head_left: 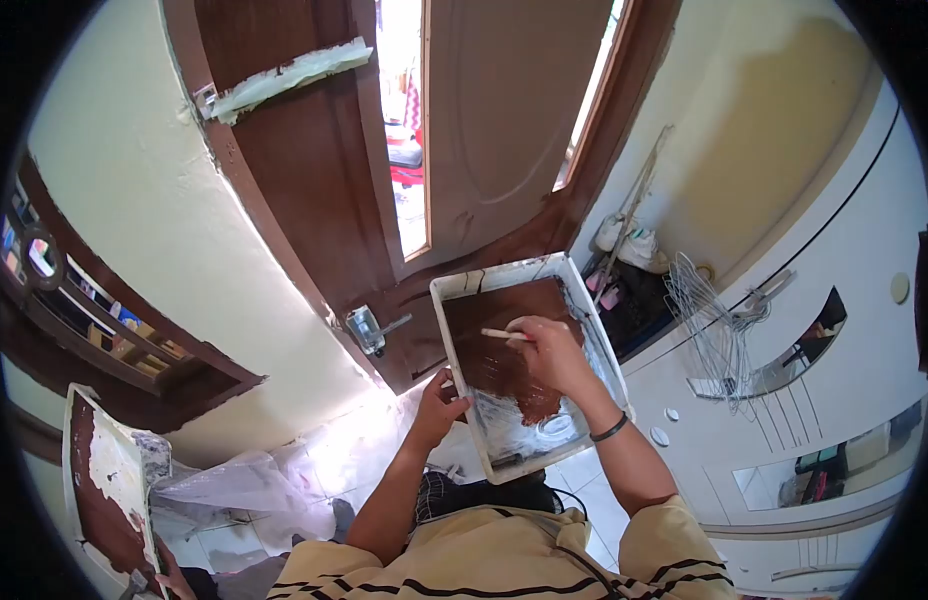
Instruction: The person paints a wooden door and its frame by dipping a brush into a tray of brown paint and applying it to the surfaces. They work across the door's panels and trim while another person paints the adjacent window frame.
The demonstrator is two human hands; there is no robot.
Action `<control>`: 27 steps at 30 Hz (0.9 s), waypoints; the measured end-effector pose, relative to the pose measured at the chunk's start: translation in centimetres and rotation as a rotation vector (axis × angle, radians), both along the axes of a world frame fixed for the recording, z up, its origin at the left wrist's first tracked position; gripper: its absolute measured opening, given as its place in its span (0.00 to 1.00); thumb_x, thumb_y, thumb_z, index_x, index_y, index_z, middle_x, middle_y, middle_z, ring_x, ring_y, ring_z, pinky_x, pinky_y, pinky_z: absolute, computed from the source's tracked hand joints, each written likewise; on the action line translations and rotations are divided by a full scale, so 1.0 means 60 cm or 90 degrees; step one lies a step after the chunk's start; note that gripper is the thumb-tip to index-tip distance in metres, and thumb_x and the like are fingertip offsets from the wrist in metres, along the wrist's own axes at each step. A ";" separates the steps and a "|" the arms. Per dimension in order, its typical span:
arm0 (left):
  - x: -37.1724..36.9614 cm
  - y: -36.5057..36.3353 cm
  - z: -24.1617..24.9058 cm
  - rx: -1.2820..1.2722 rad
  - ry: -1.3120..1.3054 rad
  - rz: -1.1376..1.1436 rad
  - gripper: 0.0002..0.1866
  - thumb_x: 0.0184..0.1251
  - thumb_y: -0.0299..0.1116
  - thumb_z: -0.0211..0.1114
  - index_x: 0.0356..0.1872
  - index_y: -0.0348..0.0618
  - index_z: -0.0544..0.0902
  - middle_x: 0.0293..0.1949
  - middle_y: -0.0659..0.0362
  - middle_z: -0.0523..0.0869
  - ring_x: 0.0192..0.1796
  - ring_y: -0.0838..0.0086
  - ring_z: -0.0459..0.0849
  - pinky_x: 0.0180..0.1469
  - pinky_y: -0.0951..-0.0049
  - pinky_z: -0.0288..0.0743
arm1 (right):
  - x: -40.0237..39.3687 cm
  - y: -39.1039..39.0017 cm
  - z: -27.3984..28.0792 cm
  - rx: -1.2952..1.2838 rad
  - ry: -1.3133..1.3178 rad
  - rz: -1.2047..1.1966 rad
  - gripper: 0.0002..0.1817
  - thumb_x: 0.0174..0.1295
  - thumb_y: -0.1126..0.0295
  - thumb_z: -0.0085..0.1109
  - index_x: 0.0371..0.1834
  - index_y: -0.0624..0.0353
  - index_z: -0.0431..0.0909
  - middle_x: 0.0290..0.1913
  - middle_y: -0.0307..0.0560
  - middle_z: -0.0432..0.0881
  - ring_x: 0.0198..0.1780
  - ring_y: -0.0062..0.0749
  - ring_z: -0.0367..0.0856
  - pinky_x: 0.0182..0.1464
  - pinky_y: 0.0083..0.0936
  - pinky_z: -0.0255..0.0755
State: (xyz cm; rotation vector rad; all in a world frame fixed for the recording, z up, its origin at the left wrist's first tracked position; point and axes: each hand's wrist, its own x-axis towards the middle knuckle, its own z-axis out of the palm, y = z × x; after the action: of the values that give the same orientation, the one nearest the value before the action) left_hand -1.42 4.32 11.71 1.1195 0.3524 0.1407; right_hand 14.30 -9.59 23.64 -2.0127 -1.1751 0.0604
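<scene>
My right hand (550, 352) is closed around a pale thin stick (504, 334), which looks like a wooden handle; its far end is hidden by the hand. Below it is a white paint tray (458, 370), tilted up in front of my body, with wet reddish-brown paint (504, 300) over much of its inside. Whitish smears cover the tray's lower part. My left hand (439, 408) grips the tray's left rim, thumb on the near side and fingers partly hidden behind it.
A brown door (284, 150) with a metal handle (366, 328) and masking strip (294, 75) stands ahead. At lower left, another person's hand (170, 572) holds a second paint-stained tray (114, 470). Plastic sheeting (234, 482) lies on the floor. Wire hangers (719, 330) hang at right.
</scene>
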 end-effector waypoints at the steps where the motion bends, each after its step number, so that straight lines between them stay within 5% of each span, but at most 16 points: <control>1: 0.005 -0.002 0.002 0.001 -0.015 0.006 0.20 0.58 0.22 0.64 0.52 0.41 0.71 0.41 0.57 0.83 0.39 0.75 0.82 0.38 0.75 0.79 | -0.001 0.006 -0.003 0.010 -0.001 0.031 0.09 0.55 0.76 0.61 0.39 0.65 0.78 0.38 0.57 0.82 0.41 0.55 0.80 0.43 0.37 0.74; 11: 0.006 -0.009 0.005 0.049 -0.001 0.000 0.21 0.57 0.25 0.64 0.52 0.42 0.71 0.40 0.57 0.83 0.38 0.75 0.82 0.38 0.75 0.79 | -0.014 0.011 -0.047 -0.013 -0.014 0.101 0.10 0.56 0.74 0.61 0.40 0.64 0.78 0.40 0.55 0.81 0.42 0.55 0.79 0.44 0.36 0.74; 14: 0.007 -0.010 0.006 0.034 -0.002 0.004 0.20 0.58 0.23 0.64 0.51 0.42 0.70 0.39 0.58 0.83 0.36 0.77 0.82 0.36 0.77 0.79 | -0.015 -0.004 -0.021 -0.016 0.047 0.102 0.10 0.56 0.76 0.62 0.41 0.65 0.78 0.36 0.54 0.83 0.38 0.46 0.83 0.41 0.31 0.75; 20: 0.000 -0.013 0.004 0.043 -0.009 0.010 0.19 0.58 0.22 0.63 0.50 0.42 0.70 0.39 0.58 0.83 0.37 0.76 0.82 0.35 0.76 0.79 | 0.003 -0.035 -0.019 0.041 0.411 0.008 0.08 0.58 0.76 0.61 0.39 0.65 0.79 0.31 0.58 0.83 0.33 0.41 0.86 0.34 0.28 0.76; 27: -0.003 -0.011 0.007 0.041 -0.007 0.005 0.19 0.58 0.25 0.64 0.51 0.43 0.71 0.40 0.58 0.83 0.38 0.75 0.82 0.37 0.76 0.79 | 0.004 -0.005 -0.013 0.037 0.104 -0.025 0.07 0.58 0.76 0.60 0.39 0.65 0.79 0.31 0.55 0.84 0.32 0.37 0.85 0.35 0.28 0.75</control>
State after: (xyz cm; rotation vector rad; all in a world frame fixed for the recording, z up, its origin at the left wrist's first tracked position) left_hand -1.59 3.64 12.13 1.1806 0.3446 0.1652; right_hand 14.53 -9.91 22.87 -1.9394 -1.0223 0.1658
